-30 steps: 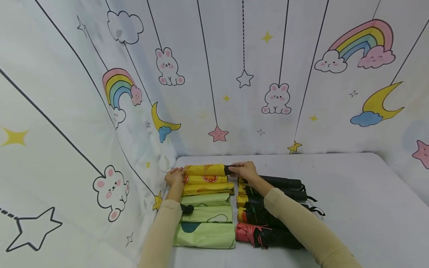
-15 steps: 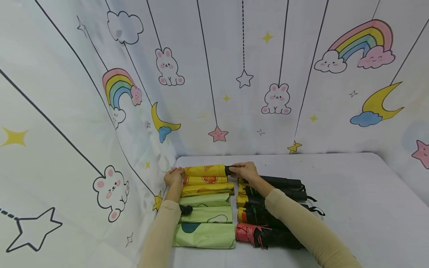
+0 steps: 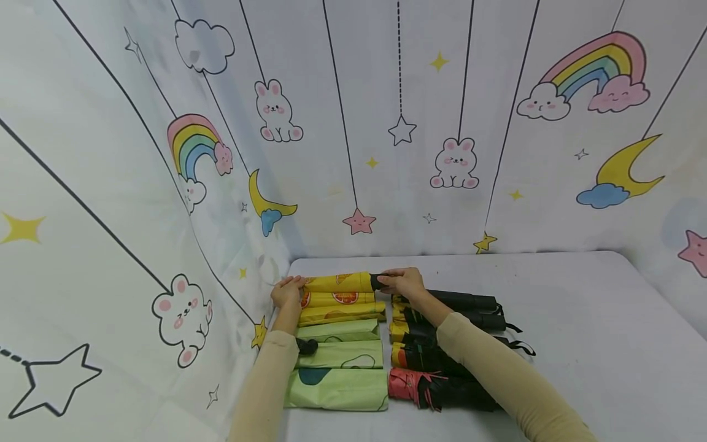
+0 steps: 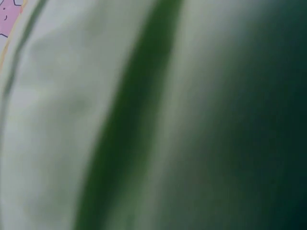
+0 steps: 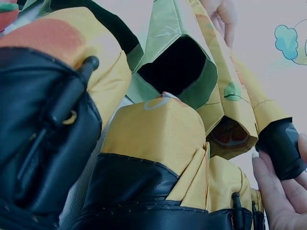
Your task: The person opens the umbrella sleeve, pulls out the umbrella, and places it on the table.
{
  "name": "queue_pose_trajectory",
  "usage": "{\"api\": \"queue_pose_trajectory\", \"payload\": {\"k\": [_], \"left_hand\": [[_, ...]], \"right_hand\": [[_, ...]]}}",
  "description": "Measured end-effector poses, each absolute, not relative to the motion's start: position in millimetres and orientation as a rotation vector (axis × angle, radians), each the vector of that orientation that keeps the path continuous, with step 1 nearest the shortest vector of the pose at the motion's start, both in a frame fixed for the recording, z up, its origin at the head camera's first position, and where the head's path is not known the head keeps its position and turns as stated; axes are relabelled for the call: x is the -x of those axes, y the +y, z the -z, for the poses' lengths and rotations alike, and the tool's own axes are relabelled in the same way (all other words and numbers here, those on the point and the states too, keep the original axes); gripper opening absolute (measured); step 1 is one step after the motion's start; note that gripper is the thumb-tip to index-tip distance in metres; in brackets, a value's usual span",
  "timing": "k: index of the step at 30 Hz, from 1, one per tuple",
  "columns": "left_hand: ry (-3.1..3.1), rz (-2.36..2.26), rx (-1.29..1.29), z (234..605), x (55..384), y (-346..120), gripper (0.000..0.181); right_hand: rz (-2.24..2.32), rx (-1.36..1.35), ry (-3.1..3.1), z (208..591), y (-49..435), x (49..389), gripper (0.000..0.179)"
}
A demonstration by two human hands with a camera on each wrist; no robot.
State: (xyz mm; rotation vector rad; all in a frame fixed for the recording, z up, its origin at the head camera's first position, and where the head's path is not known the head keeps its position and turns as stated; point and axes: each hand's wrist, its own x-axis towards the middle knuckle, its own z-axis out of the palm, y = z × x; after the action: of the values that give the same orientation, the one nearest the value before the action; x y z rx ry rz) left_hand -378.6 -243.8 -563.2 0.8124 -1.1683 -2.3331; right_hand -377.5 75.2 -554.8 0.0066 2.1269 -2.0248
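At the far left of the table, both hands hold a folded umbrella in a yellow orange-print cover [image 3: 338, 282]. My left hand [image 3: 287, 291] grips its left end. My right hand [image 3: 403, 282] pinches the black end [image 5: 279, 146] between thumb and fingers, as the right wrist view shows. Right below lie yellow covers [image 3: 339, 299] with orange slices, then pale green covers [image 3: 338, 388]. Their mouths face right; a green cover [image 5: 206, 81] gapes dark inside. The left wrist view is blurred and shows only green and white close up.
Right of the covers lies a column of folded umbrellas, black with yellow ends [image 3: 425, 356], and one red and black umbrella [image 3: 405, 385] in front. My right forearm passes over them. A small black knob [image 3: 307, 347] shows beside my left sleeve. A printed curtain [image 3: 386, 184] stands behind the white table [image 3: 596, 344].
Almost nothing differs. Both hands keep their hold on the yellow-covered umbrella, and the view has shifted very slightly.
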Motion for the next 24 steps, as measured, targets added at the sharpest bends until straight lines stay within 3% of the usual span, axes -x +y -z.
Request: {"api": "queue_pose_trajectory", "payload": {"k": [5, 14, 18, 24], "left_hand": [[-0.996, 2.395, -0.804, 561.3, 379.5, -243.9, 0.035], [-1.198, 2.31, -0.818, 562.1, 377.8, -242.4, 0.026], [-1.036, 2.376, -0.783, 560.2, 379.1, -242.4, 0.034], [-0.914, 2.43, -0.769, 555.1, 379.5, -243.8, 0.033]], "right_hand": [[2.031, -0.053, 2.126, 553.0, 75.9, 376.8, 0.038], [2.098, -0.093, 2.052, 555.4, 79.6, 379.0, 0.045], [2.148, -0.082, 1.99, 554.5, 81.7, 379.7, 0.045], [2.164, -0.073, 1.936, 552.7, 84.9, 381.4, 0.049]]}}
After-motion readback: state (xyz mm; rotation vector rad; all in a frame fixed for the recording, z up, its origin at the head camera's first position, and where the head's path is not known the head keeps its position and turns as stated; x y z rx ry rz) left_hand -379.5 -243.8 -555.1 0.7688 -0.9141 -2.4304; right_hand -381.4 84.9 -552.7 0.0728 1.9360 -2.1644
